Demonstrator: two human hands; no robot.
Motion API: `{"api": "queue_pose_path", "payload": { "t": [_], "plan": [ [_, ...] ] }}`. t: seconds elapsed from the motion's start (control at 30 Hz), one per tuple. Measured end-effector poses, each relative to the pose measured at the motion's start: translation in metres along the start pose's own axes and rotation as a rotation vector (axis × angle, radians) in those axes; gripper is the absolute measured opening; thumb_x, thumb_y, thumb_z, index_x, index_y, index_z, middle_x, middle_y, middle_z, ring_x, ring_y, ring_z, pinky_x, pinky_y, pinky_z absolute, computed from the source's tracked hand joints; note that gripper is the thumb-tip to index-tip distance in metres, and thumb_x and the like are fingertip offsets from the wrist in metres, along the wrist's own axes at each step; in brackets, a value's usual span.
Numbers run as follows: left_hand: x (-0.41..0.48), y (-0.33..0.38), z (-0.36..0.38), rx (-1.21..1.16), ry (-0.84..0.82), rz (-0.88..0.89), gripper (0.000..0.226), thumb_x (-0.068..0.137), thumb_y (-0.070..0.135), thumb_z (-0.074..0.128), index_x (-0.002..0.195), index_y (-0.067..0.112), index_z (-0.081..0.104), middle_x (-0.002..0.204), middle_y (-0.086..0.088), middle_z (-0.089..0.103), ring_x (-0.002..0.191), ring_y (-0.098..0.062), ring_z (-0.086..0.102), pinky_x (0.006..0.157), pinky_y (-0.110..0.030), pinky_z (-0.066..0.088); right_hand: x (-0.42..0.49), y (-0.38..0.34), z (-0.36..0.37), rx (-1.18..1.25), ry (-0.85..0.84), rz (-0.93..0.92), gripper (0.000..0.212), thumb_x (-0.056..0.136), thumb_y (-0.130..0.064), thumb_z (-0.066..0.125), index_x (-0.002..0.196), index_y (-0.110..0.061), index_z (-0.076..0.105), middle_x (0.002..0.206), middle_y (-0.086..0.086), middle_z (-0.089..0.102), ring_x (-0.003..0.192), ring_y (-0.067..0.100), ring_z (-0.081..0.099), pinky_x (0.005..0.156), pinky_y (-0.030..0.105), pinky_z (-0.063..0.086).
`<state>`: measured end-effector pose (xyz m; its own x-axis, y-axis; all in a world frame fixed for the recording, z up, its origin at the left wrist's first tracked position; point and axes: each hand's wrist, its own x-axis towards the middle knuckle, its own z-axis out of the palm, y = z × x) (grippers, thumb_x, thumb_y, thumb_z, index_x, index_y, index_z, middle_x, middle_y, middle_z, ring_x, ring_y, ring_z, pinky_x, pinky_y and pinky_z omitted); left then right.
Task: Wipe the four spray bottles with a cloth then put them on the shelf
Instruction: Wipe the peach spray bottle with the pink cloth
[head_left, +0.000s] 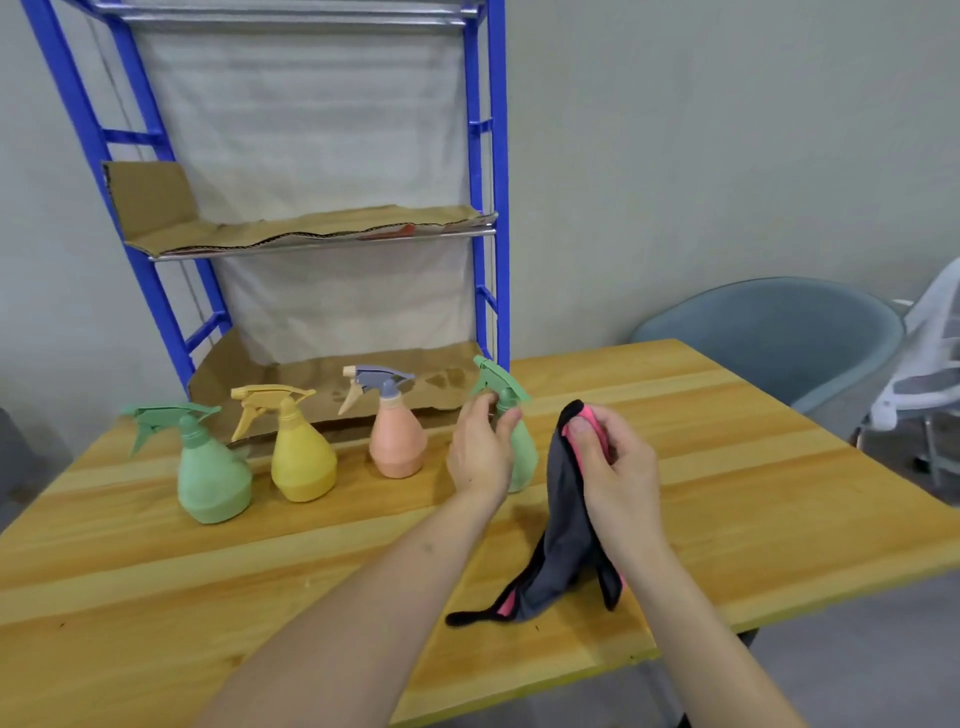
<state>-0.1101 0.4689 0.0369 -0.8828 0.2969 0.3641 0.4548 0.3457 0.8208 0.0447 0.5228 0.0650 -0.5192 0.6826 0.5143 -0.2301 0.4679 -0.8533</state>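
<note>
- The left hand (480, 452) curls thumb and fingers round the neck of the green spray bottle (525, 457), which stands upright on the table (727, 467) just beyond the palm.
- The right hand (618, 478) pinches the cloth (566, 545) just right of that bottle, ready to wipe.
- I see no brand, label or writing.

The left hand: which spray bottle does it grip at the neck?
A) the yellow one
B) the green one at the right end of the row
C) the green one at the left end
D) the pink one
B: the left hand grips the neck of the right-end green bottle, next to the cloth held by the right hand.
</note>
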Motion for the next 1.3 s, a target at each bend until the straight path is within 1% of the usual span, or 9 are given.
{"api": "queue_pose_path", "payload": {
  "t": [0.17, 0.33, 0.47, 0.63, 0.73, 0.83, 1.07, 1.2, 1.3],
  "plan": [
    [0.028, 0.003, 0.025, -0.008, -0.019, 0.000, 0.042, 0.097, 0.040, 0.066, 0.134, 0.018, 0.062, 0.130, -0.002, 0.063, 0.120, -0.024, 0.059, 0.091, -0.036, 0.047, 0.006, 0.007, 0.001, 0.041, -0.002, 0.011, 0.017, 0.104, -0.019, 0.058, 0.090, -0.024, 0.065, 0.076, -0.015, 0.059, 0.073, 0.008, 0.052, 0.071, 0.033, 0.045],
    [0.041, 0.001, 0.037, -0.033, -0.021, -0.041, 0.044, 0.095, 0.042, 0.069, 0.134, 0.023, 0.062, 0.132, 0.003, 0.064, 0.121, -0.020, 0.059, 0.091, -0.033, 0.046, 0.009, 0.018, 0.001, 0.031, 0.019, 0.019, 0.014, 0.104, -0.019, 0.059, 0.095, -0.024, 0.069, 0.083, -0.006, 0.067, 0.081, 0.017, 0.061, 0.076, 0.038, 0.052],
    [0.038, -0.007, 0.029, -0.131, -0.090, -0.028, 0.045, 0.093, 0.032, 0.074, 0.135, 0.019, 0.063, 0.129, 0.000, 0.068, 0.120, -0.017, 0.062, 0.103, -0.032, 0.048, 0.005, 0.019, 0.008, 0.031, 0.023, 0.026, 0.016, 0.103, -0.018, 0.060, 0.093, -0.026, 0.069, 0.082, -0.008, 0.067, 0.078, 0.009, 0.060, 0.074, 0.029, 0.050],
    [0.016, -0.021, -0.016, -0.123, -0.041, 0.071, 0.025, 0.101, 0.025, 0.063, 0.126, 0.018, 0.065, 0.119, 0.002, 0.069, 0.110, -0.013, 0.063, 0.099, -0.031, 0.050, -0.001, 0.011, 0.027, 0.047, 0.001, 0.044, 0.013, 0.103, -0.023, 0.061, 0.097, -0.028, 0.071, 0.086, -0.013, 0.070, 0.083, 0.006, 0.064, 0.079, 0.032, 0.052],
    [0.010, -0.030, -0.059, 0.007, 0.079, 0.144, 0.017, 0.105, 0.025, 0.056, 0.117, 0.022, 0.068, 0.109, 0.010, 0.068, 0.105, -0.004, 0.057, 0.092, -0.026, 0.046, -0.005, 0.000, 0.045, 0.074, -0.043, 0.044, 0.011, 0.103, -0.027, 0.061, 0.100, -0.026, 0.072, 0.092, -0.010, 0.073, 0.091, 0.012, 0.067, 0.087, 0.040, 0.055],
    [0.013, -0.032, -0.103, 0.118, 0.110, 0.231, 0.019, 0.106, 0.024, 0.053, 0.116, 0.020, 0.068, 0.108, 0.007, 0.066, 0.105, -0.015, 0.060, 0.091, -0.034, 0.049, -0.006, -0.011, 0.063, 0.104, -0.068, 0.015, 0.011, 0.103, -0.026, 0.062, 0.095, -0.023, 0.071, 0.088, -0.009, 0.070, 0.088, 0.012, 0.064, 0.087, 0.045, 0.054],
    [0.048, -0.031, -0.176, 0.516, 0.235, 0.300, 0.021, 0.105, 0.030, 0.053, 0.115, 0.024, 0.071, 0.113, 0.002, 0.068, 0.102, -0.023, 0.051, 0.082, -0.039, 0.047, -0.010, -0.036, 0.095, 0.118, -0.145, -0.045, 0.017, 0.104, -0.021, 0.061, 0.088, -0.024, 0.066, 0.081, -0.014, 0.064, 0.081, 0.005, 0.059, 0.077, 0.026, 0.046],
    [0.073, -0.033, -0.190, 0.709, 0.164, 0.224, 0.027, 0.106, 0.035, 0.049, 0.124, 0.029, 0.068, 0.119, 0.002, 0.069, 0.111, -0.027, 0.046, 0.085, -0.039, 0.038, -0.010, -0.039, 0.105, 0.125, -0.174, -0.018, 0.014, 0.104, -0.023, 0.061, 0.093, -0.024, 0.071, 0.087, -0.011, 0.069, 0.087, 0.010, 0.064, 0.080, 0.032, 0.052],
    [0.083, -0.036, -0.190, 0.791, 0.087, 0.200, 0.026, 0.107, 0.037, 0.047, 0.121, 0.031, 0.068, 0.110, 0.003, 0.071, 0.109, -0.027, 0.043, 0.082, -0.037, 0.034, -0.009, -0.037, 0.108, 0.114, -0.186, 0.002, 0.015, 0.103, -0.023, 0.062, 0.093, -0.025, 0.071, 0.088, -0.010, 0.070, 0.087, 0.011, 0.064, 0.081, 0.034, 0.052]
  ]
}}
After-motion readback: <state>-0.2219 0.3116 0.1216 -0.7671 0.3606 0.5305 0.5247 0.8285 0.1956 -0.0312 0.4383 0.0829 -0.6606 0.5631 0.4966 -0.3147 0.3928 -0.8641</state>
